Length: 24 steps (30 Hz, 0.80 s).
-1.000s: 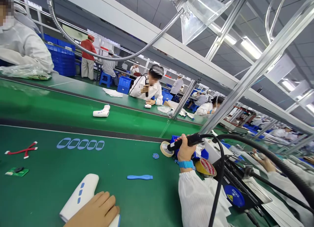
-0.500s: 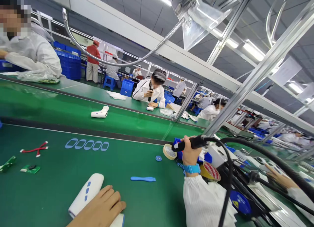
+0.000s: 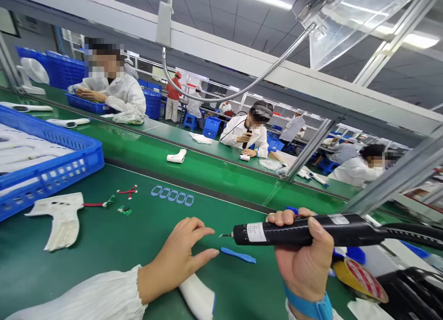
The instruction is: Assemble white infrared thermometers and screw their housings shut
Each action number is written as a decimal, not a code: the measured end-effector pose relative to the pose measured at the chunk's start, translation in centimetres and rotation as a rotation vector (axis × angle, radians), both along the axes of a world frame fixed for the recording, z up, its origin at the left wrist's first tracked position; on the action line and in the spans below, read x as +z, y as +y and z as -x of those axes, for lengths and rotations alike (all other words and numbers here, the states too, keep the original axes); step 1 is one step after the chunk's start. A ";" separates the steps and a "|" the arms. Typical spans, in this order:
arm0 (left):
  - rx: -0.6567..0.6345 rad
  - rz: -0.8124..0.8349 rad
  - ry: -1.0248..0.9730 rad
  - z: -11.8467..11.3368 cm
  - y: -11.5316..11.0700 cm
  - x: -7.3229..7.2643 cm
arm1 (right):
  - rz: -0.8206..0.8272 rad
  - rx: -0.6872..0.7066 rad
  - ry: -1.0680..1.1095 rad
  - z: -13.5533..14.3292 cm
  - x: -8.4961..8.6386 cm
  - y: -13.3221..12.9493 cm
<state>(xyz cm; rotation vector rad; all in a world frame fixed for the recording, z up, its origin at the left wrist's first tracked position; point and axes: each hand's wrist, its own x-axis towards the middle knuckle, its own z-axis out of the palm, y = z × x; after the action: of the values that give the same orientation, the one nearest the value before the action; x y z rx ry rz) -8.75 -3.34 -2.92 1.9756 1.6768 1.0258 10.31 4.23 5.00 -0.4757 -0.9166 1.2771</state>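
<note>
My right hand [image 3: 306, 260], with a blue wrist strap, grips a black electric screwdriver [image 3: 301, 231] held level, its thin bit pointing left. My left hand [image 3: 180, 253] has its fingers and thumb apart near the bit, with nothing seen between them. Under and beside it lies a white device [image 3: 200, 297], partly hidden by the hand. A blue pry tool [image 3: 238, 255] rests on the green mat just right of my left fingertips. Further left are an open white housing half [image 3: 64, 216], a small green board [image 3: 125, 210] and red wires [image 3: 128, 191].
Several blue-grey frames [image 3: 172, 196] lie in a row. A blue crate [image 3: 51, 172] stands at left. A white device [image 3: 176, 156] rests on the green belt [image 3: 224, 174]. Tape rolls [image 3: 360, 278] sit at right. People work beyond.
The screwdriver in my right hand has come left and closer, turned level. My left hand has lifted off the white device and opened. The view has shifted left, showing the crate and housing.
</note>
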 end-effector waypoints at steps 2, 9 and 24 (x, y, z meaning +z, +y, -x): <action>0.005 0.009 -0.025 -0.1 0.0 0.1 | -0.027 0.059 -0.020 0.8 0.0 -0.8; 0.022 -0.051 -0.018 -0.1 0.1 -0.2 | -0.081 0.146 -0.049 1.9 -0.1 -2.3; -0.028 -0.326 0.097 1.2 1.1 -3.3 | -0.190 0.175 0.003 3.3 -0.2 -2.7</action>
<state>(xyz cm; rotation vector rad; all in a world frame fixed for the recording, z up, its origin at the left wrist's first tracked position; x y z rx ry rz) -9.99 -2.28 -6.22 2.2770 1.6076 1.2803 7.00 1.58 4.77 -0.2485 -1.0834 1.3320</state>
